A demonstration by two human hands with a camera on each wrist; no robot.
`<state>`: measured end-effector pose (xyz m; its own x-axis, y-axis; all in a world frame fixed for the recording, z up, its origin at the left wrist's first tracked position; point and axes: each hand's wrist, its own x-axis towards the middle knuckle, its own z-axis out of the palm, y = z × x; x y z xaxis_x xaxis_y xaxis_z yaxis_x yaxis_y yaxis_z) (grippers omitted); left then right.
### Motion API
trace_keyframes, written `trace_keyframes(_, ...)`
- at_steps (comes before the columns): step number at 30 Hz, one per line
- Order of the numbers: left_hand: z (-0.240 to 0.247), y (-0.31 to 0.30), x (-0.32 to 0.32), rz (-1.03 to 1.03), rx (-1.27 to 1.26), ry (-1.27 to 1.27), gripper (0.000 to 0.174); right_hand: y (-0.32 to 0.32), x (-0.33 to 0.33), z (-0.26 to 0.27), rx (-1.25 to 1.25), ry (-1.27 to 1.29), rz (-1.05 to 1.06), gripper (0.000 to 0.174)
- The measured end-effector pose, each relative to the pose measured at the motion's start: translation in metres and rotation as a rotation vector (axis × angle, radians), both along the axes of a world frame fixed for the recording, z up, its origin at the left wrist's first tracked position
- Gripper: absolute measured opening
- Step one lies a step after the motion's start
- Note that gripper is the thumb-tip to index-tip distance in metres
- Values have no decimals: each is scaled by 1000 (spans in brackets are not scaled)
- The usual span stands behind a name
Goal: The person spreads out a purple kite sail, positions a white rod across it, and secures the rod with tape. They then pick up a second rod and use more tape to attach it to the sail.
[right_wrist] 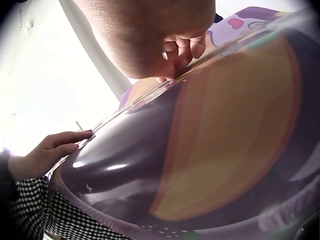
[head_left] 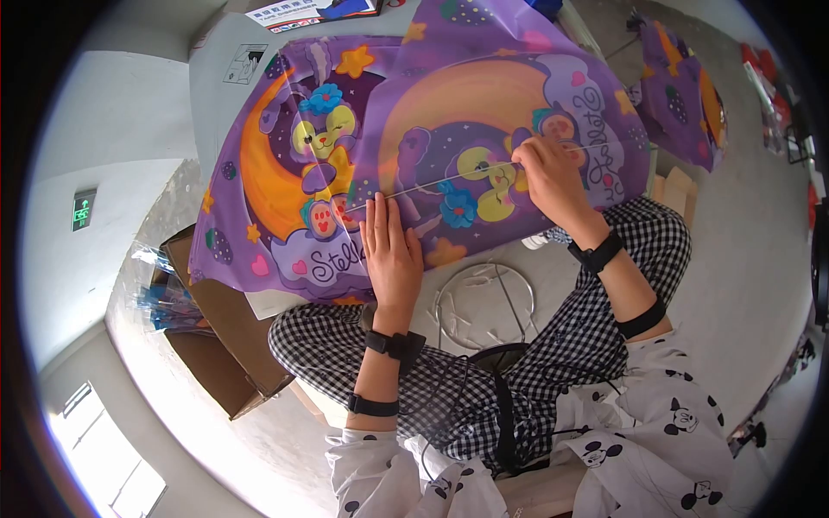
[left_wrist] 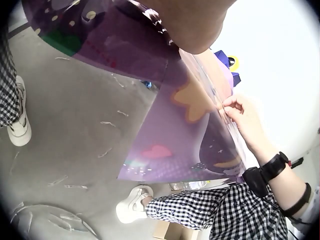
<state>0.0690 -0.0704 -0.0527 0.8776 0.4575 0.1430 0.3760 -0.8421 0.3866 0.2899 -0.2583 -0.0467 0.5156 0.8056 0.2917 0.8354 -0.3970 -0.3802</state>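
A large glossy purple plastic sheet [head_left: 259, 173], printed with a cartoon bunny on a yellow moon, spreads over the table and hangs off its near side. A thin straight line, like a seam or strip, crosses it between the two hands. My left hand [head_left: 391, 255] lies on the sheet with straight fingers, fingertips at the line's left end. Further right, my right hand [head_left: 554, 183] has curled fingers, thumb and fingertips pinching the sheet along the line. The right wrist view shows those fingers [right_wrist: 183, 50] bent at the sheet's edge.
A cardboard box [head_left: 224, 328] with plastic-wrapped items stands at the left. A tape dispenser box [head_left: 315, 13] sits at the table's back. Another printed purple piece [head_left: 682, 99] hangs at the right. On the floor are a metal ring [head_left: 440, 302] and scraps. Checked trouser legs [head_left: 639, 246] are under the sheet's edge.
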Motion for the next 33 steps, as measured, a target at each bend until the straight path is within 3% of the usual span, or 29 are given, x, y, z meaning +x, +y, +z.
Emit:
trace_keyframes(24,-2,0,0,-1,30,-4,51,0,-1,0,34,25,0,28)
trace_keyframes(33,1,-1,3,-25,49,-12,50,-1,-1,-8,95,13,-41,20)
